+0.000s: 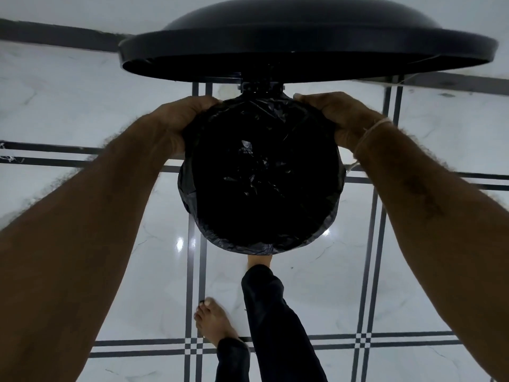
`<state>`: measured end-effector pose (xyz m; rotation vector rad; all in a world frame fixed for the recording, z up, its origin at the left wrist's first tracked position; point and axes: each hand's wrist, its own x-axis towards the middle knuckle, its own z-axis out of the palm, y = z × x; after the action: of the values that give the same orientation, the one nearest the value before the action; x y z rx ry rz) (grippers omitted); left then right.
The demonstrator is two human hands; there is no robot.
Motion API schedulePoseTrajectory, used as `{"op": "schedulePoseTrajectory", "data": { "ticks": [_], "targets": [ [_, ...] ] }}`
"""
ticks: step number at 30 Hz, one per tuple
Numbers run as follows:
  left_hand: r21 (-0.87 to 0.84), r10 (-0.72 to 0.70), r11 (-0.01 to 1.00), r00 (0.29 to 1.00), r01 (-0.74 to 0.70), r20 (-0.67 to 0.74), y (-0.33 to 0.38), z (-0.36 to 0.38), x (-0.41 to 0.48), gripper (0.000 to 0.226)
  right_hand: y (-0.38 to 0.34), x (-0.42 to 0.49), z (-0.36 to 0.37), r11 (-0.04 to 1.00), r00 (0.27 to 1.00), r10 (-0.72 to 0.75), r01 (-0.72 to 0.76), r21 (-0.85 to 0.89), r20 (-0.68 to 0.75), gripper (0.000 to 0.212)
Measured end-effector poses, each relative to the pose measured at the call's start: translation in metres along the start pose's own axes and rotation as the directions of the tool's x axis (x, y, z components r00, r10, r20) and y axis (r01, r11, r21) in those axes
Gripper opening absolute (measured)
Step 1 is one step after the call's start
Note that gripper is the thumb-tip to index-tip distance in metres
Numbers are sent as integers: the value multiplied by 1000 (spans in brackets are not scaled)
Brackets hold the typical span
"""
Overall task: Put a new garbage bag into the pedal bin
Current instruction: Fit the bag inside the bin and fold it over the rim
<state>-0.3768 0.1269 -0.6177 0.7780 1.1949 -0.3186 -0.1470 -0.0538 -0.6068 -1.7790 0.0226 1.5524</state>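
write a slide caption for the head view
Both hands fold the black bag over the bin rim, lid raised.

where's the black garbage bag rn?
In the head view, centre frame: the black plastic garbage bag lines the round pedal bin, folded over its rim, with the left hand and right hand gripping its far edge under the raised lid.

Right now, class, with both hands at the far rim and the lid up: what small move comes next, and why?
Probably smooth the bag's edge down around the near rim. The left hand and right hand grip the garbage bag only at the back, by the raised lid; the near fold looks loose.
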Motion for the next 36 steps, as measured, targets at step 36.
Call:
{"op": "schedulePoseTrajectory", "data": {
  "ticks": [36],
  "targets": [
    [-227,327,912,940,-340,-95,-89,-19,-23,21,73,-44,-31,953,999,36,-26,302,-28,40]
  ]
}}
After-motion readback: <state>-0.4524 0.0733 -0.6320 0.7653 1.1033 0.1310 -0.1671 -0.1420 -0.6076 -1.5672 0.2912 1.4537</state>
